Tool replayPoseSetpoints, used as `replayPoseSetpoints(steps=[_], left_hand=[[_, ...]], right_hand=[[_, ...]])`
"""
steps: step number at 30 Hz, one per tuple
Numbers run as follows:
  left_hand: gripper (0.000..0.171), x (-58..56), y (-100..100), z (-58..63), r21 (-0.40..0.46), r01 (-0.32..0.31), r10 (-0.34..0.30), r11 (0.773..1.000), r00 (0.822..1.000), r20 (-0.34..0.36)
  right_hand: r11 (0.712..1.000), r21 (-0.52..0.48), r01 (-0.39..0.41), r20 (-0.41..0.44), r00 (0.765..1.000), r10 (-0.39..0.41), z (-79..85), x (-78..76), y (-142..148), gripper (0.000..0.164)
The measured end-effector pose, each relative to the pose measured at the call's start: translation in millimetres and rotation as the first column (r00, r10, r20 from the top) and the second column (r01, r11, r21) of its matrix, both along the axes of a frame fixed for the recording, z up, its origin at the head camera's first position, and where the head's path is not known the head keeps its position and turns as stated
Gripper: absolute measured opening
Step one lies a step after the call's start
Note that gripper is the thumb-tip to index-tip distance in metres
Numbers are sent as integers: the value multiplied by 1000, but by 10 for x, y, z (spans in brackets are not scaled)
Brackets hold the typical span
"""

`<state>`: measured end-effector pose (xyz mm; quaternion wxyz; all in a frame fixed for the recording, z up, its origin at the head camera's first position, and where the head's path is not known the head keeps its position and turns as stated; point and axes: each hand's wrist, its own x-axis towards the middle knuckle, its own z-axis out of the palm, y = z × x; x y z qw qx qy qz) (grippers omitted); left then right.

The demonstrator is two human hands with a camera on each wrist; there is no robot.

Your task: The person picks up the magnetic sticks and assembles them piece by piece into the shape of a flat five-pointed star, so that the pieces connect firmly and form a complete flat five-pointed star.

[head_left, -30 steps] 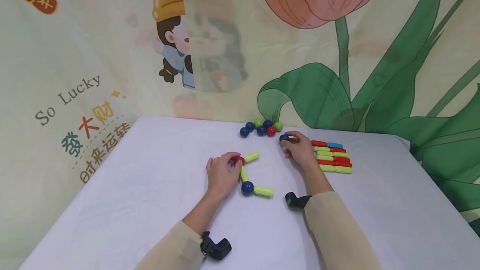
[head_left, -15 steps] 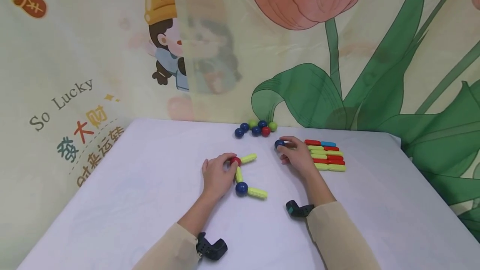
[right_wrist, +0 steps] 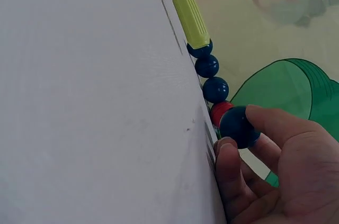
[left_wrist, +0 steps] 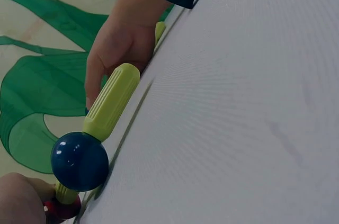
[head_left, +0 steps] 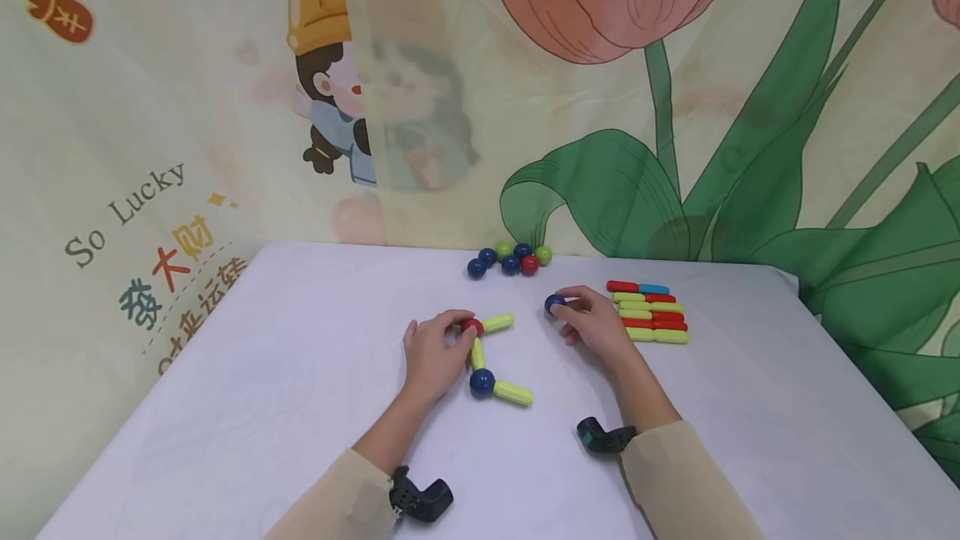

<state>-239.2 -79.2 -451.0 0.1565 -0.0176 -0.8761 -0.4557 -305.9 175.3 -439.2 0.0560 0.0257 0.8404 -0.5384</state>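
My left hand (head_left: 437, 357) grips a red ball (head_left: 472, 327) between thumb and fingers. From that ball one yellow-green rod (head_left: 498, 322) points right, and another (head_left: 477, 354) runs down to a blue ball (head_left: 482, 382). A third yellow-green rod (head_left: 513, 392) sticks out to the right of this blue ball; the left wrist view shows the ball (left_wrist: 79, 161) and ribbed rod (left_wrist: 112, 101) large. Farther right, my right hand (head_left: 594, 325) pinches a loose blue ball (head_left: 555, 304). In the right wrist view, thumb and fingertips close around that ball (right_wrist: 238, 127).
Several blue, green and red balls (head_left: 511, 264) lie clustered at the table's back edge. Right of my right hand, several rods (head_left: 660, 290) in red, yellow-green and blue lie in stacked rows. A printed cloth (head_left: 420, 215) hangs behind the white table (head_left: 300, 373).
My right hand has brought the blue ball a little nearer and left, away from the back cluster. My left hand keeps its hold on the red ball. The head view has shifted slightly.
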Motion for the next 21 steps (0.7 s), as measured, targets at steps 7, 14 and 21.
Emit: replayPoseSetpoints(steps=[7,14,21], left_hand=[[24,7,-10,2,23,4,-4,1000,1000,18],[24,7,-9,18,18,17,-17,1000,1000,19],[24,12,-6,30,8,26,-27,1000,999,27]], right_hand=[[994,78,-77,-21,997,79,33,75,-32,42],[972,179,-151,-91,981,169,66,117,-100,41],[957,227,-180,-120,970,211,63,129,-178,38]])
